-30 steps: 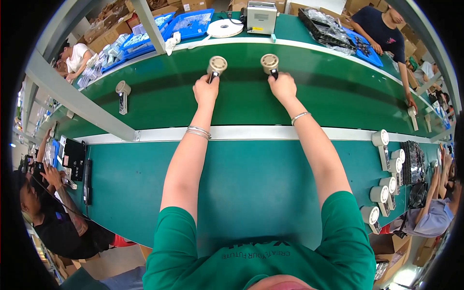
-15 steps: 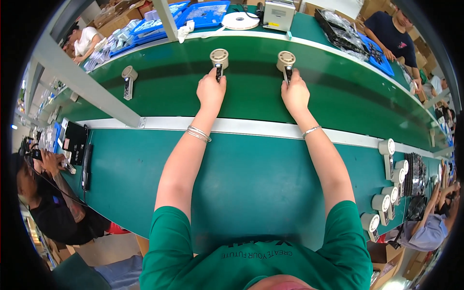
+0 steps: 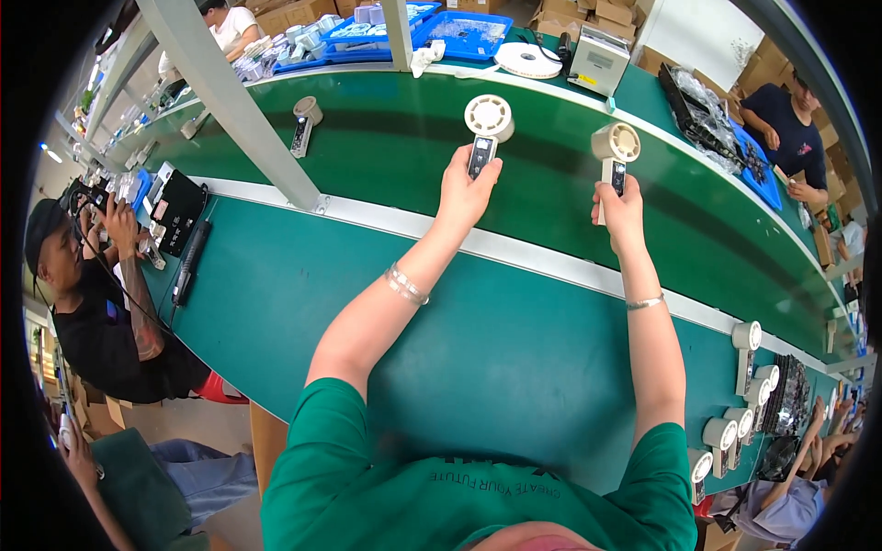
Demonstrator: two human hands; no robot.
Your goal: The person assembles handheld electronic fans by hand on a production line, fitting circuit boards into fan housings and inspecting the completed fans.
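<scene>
My left hand (image 3: 466, 195) grips the handle of a small cream handheld fan (image 3: 487, 121), lifted above the green conveyor belt (image 3: 386, 156). My right hand (image 3: 620, 209) holds a second cream handheld fan (image 3: 615, 147) by its handle, also raised over the belt. Both fan heads point up and away from me. A bracelet sits on each wrist.
Another fan (image 3: 304, 120) lies on the belt at the left, behind a slanted grey post (image 3: 239, 101). Several fans (image 3: 746, 376) stand at the bench's right end. Blue trays (image 3: 459, 28), a tape roll (image 3: 527, 59) and a grey box (image 3: 597, 60) sit beyond the belt. Co-workers sit left and right.
Both hands have lifted their fans off the belt and drawn them back toward me; the view has tilted so the belt sits lower in the picture.
</scene>
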